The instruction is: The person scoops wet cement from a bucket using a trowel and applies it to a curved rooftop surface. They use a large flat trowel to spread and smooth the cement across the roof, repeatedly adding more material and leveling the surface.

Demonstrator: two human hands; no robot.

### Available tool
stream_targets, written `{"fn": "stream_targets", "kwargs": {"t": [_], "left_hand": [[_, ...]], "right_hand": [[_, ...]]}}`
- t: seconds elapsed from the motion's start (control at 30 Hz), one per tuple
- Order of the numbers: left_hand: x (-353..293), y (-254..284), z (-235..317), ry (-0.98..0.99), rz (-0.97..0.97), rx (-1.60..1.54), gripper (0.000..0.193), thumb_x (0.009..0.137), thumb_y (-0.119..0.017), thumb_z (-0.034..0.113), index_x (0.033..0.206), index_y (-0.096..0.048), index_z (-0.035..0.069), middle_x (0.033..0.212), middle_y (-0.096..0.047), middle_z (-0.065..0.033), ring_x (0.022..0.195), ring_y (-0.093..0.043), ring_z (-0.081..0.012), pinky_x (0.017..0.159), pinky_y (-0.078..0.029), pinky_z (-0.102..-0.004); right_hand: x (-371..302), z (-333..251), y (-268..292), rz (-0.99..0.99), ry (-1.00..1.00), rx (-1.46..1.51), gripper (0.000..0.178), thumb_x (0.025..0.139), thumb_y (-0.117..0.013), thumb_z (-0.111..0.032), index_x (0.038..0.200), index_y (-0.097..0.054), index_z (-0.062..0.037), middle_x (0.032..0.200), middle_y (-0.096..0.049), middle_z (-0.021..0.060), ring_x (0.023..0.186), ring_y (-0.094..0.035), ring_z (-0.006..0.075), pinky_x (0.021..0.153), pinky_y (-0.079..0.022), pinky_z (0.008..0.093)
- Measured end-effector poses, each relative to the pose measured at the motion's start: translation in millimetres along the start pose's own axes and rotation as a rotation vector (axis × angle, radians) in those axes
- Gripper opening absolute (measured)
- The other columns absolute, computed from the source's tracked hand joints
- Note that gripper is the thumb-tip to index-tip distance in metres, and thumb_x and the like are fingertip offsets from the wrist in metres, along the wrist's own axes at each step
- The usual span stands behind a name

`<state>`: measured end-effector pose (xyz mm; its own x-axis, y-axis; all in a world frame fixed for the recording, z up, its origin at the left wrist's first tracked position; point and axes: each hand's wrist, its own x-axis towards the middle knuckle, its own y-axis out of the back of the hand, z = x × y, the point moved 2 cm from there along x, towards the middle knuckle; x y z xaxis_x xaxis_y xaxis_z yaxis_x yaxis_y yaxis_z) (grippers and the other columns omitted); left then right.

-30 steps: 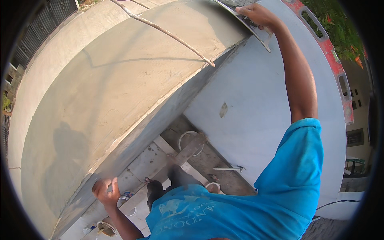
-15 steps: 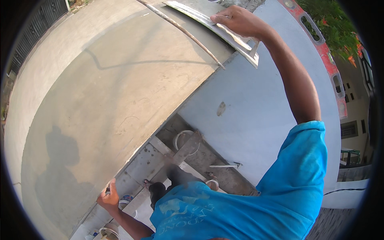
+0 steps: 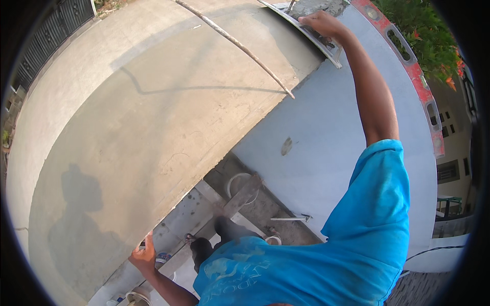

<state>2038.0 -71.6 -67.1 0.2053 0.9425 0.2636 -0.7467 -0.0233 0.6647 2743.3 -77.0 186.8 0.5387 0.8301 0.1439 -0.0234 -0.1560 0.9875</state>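
Note:
Up at the far end, my right hand (image 3: 324, 25) is closed on the handle of a long, narrow plastering float (image 3: 312, 40). The float is seen nearly edge-on, along the far part of the beige plastered surface (image 3: 168, 132); whether its whole face touches cannot be told. Its near end reaches over the border with the pale blue-grey wall (image 3: 326, 132). At the lower left, my left hand (image 3: 144, 256) holds the edge of the plastered surface, thumb along the rim and the other fingers curled, partly hidden.
A thin, plaster-spotted rod (image 3: 237, 46) slants over the plastered surface. Below my body are planks (image 3: 242, 194), a white bucket (image 3: 237, 183) and another bucket (image 3: 138, 296). A red spirit level (image 3: 411, 61) lies along the wall's far right side, near leafy plants (image 3: 413, 30).
My right hand has carried the float farther away and to the right, and it now shows more edge-on. My left hand keeps its place on the edge. The whole view has shifted slightly.

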Motion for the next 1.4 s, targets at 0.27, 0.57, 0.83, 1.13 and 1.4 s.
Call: {"fn": "stream_targets", "kwargs": {"t": [0.27, 0.57, 0.83, 1.13, 1.4], "left_hand": [[-4, 0, -17, 0.085, -0.127, -0.035, 0.014, 0.082, -0.081, 0.011, 0.090, -0.077, 0.001, 0.094, -0.076, -0.0137, 0.087, -0.070, -0.0266, 0.085, -0.053, -0.0364], [8, 0, -8, 0.018, -0.142, 0.036, 0.018, 0.088, -0.075, 0.020, 0.087, -0.077, 0.001, 0.078, -0.075, -0.0103, 0.076, -0.071, -0.0194, 0.075, -0.053, -0.0318], [7, 8, 5, -0.001, -0.160, 0.023, 0.022, 0.077, -0.084, 0.021, 0.089, -0.078, 0.004, 0.084, -0.076, -0.0121, 0.079, -0.071, -0.0279, 0.078, -0.054, -0.0372], [0, 34, 21, 0.061, -0.329, -0.122, 0.023, 0.083, -0.081, 0.029, 0.095, -0.079, 0.010, 0.091, -0.078, -0.0046, 0.076, -0.071, -0.0176, 0.069, -0.054, -0.0308], [-48, 57, -30, 0.073, -0.276, -0.309, 0.032, 0.087, -0.075, 0.037, 0.100, -0.078, 0.008, 0.099, -0.077, -0.0104, 0.087, -0.072, -0.0270, 0.076, -0.056, -0.0360]], "right_hand": [[-61, -89, 23, -0.302, -0.042, 0.195, 0.038, 0.099, -0.056, -0.039, 0.118, -0.075, -0.0121, 0.098, -0.073, 0.0108, 0.083, -0.064, 0.0204, 0.068, -0.054, 0.0350], [-97, -145, 43, -0.591, -0.119, 0.613, 0.047, 0.103, -0.054, -0.039, 0.125, -0.064, 0.0010, 0.078, -0.053, 0.0009, 0.063, -0.047, 0.0067, 0.049, -0.040, 0.0269], [-140, -37, 63, -0.023, 0.090, 1.432, 0.036, 0.106, -0.049, -0.022, 0.133, -0.059, -0.0007, 0.113, -0.069, 0.0084, 0.093, -0.069, 0.0168, 0.076, -0.058, 0.0308], [-238, -335, 61, -0.118, 0.984, 0.551, 0.040, 0.094, -0.069, -0.035, 0.114, -0.070, -0.0009, 0.094, -0.072, 0.0113, 0.082, -0.067, 0.0178, 0.076, -0.052, 0.0313], [-267, -467, 10, -0.056, 1.221, 0.352, 0.033, 0.085, -0.070, -0.031, 0.104, -0.075, -0.0046, 0.093, -0.073, 0.0198, 0.087, -0.068, 0.0399, 0.081, -0.055, 0.0435]]}}
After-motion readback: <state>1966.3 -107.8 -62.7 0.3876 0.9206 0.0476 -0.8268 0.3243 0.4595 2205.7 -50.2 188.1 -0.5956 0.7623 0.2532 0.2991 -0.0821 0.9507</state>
